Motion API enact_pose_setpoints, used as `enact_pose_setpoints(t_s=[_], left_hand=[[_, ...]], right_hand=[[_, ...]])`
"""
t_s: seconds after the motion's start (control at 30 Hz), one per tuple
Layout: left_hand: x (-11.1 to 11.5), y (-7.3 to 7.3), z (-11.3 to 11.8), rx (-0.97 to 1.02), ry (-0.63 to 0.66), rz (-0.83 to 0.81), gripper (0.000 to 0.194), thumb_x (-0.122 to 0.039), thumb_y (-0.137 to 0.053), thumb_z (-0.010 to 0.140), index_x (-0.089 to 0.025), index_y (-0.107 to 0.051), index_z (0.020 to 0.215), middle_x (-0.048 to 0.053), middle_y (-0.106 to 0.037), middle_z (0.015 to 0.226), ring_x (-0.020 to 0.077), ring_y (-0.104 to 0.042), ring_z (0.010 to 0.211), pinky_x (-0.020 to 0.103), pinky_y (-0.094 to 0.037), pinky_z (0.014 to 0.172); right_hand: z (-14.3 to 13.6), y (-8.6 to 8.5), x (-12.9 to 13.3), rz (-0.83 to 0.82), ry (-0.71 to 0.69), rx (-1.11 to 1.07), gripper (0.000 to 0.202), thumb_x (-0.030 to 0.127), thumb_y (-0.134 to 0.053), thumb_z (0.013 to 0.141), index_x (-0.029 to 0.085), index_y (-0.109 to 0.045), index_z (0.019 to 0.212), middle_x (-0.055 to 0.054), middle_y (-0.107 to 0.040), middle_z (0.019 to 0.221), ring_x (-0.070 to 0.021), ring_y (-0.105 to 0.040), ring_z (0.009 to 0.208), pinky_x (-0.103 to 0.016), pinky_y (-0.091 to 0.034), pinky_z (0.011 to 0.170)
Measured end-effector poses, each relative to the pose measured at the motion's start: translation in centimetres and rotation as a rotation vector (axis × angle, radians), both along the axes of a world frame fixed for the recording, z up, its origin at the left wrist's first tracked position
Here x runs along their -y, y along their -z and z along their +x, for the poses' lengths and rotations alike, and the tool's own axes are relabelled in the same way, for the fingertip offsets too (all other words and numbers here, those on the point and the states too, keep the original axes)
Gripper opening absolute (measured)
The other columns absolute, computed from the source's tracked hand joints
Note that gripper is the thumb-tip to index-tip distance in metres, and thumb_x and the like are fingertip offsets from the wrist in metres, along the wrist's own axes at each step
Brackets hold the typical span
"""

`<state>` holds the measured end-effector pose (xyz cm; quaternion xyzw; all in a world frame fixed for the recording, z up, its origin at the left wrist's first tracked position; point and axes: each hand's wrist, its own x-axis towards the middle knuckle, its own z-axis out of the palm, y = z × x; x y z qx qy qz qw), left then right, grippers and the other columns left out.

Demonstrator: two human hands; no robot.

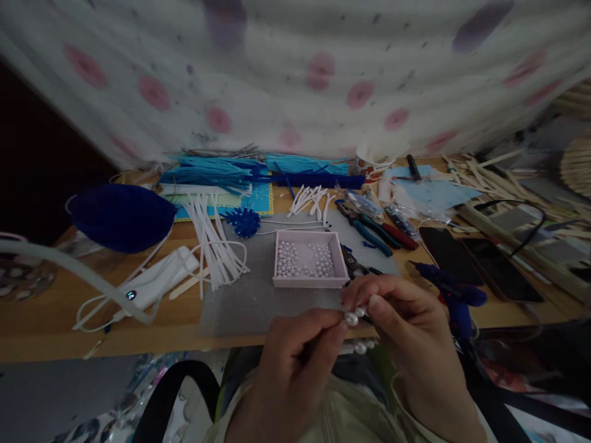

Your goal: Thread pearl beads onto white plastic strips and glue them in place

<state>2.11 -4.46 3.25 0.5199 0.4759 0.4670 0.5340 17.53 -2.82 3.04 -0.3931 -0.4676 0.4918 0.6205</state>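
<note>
Both hands meet over the front edge of the table, pinching a short string of pearl beads (351,318) between them. My left hand (300,351) grips its left end with thumb and forefinger. On the other end, my right hand (401,326) is closed, fingers curled around the strand. More pearl beads (361,347) hang below the hands; whether they belong to the same strand I cannot tell. Just beyond the hands sits a pink box (310,283) with loose pearl beads (289,258) in two groups.
A grey cutting mat (235,307) lies under the box. Pliers (369,227), a blue glue gun (450,286) and phones (501,269) are at the right. White strips (215,246), a white power bank (159,283) and blue pipe cleaners (207,174) lie left and behind.
</note>
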Motion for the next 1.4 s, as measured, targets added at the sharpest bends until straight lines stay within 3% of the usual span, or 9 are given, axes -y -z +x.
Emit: enact_pose_setpoints(t_s=[0.33, 0.5, 0.63, 0.97, 1.23, 1.4], left_hand=[[0.2, -0.1, 0.1, 0.02, -0.058, -0.022, 0.014, -0.03, -0.073, 0.086, -0.029, -0.086, 0.082, -0.001, -0.069, 0.06, 0.0156, -0.052, 0.054, 0.029, -0.038, 0.055], [-0.1, 0.3, 0.0, 0.074, 0.05, -0.015, 0.021, -0.031, -0.067, 0.091, -0.025, -0.086, 0.084, 0.0, -0.063, 0.057, 0.0138, -0.044, 0.05, 0.028, -0.031, 0.048], [-0.4, 0.5, -0.1, 0.123, 0.136, -0.052, 0.026, -0.034, -0.063, 0.096, -0.023, -0.085, 0.088, 0.0, -0.061, 0.059, 0.0121, -0.039, 0.05, 0.027, -0.03, 0.048], [-0.6, 1.0, 0.0, 0.211, 0.165, 0.003, 0.024, -0.034, -0.062, 0.1, -0.024, -0.084, 0.096, -0.005, -0.051, 0.058, 0.0088, -0.03, 0.05, 0.024, -0.025, 0.046], [-1.0, 0.9, 0.0, 0.213, 0.182, 0.006, 0.025, -0.037, -0.062, 0.1, -0.024, -0.083, 0.1, -0.004, -0.058, 0.06, 0.0087, -0.033, 0.05, 0.022, -0.028, 0.045], [-0.8, 1.1, -0.1, 0.246, 0.164, -0.033, 0.029, -0.044, -0.063, 0.099, -0.024, -0.084, 0.097, -0.003, -0.06, 0.06, 0.0082, -0.031, 0.049, 0.023, -0.026, 0.044]], right_hand=[[-0.5, 0.4, 0.4, 0.027, 0.029, -0.002, 0.008, 0.033, -0.078, 0.089, 0.027, -0.08, 0.083, -0.002, -0.076, 0.077, -0.0161, -0.07, 0.068, -0.025, -0.06, 0.061], [-0.7, 0.5, 0.2, -0.003, 0.038, -0.078, 0.01, 0.035, -0.078, 0.089, 0.028, -0.08, 0.082, -0.001, -0.078, 0.079, -0.0142, -0.072, 0.069, -0.02, -0.059, 0.059], [-0.7, 0.3, 0.2, -0.027, 0.046, -0.042, 0.017, 0.039, -0.073, 0.092, 0.029, -0.082, 0.081, -0.003, -0.08, 0.081, -0.0152, -0.071, 0.065, -0.023, -0.061, 0.06], [-0.3, 0.7, 0.0, -0.082, -0.024, -0.143, 0.001, 0.031, -0.083, 0.084, 0.03, -0.082, 0.085, 0.0, -0.081, 0.082, -0.0126, -0.073, 0.067, -0.017, -0.059, 0.057], [-1.0, 0.2, -0.7, -0.07, -0.025, -0.2, 0.01, 0.034, -0.086, 0.081, 0.025, -0.082, 0.076, -0.001, -0.074, 0.066, -0.0126, -0.065, 0.058, -0.019, -0.055, 0.051], [-1.2, 0.3, -0.6, -0.132, -0.102, -0.322, 0.013, 0.033, -0.079, 0.088, 0.023, -0.075, 0.08, 0.0, -0.071, 0.077, -0.0106, -0.063, 0.066, -0.017, -0.051, 0.056]])
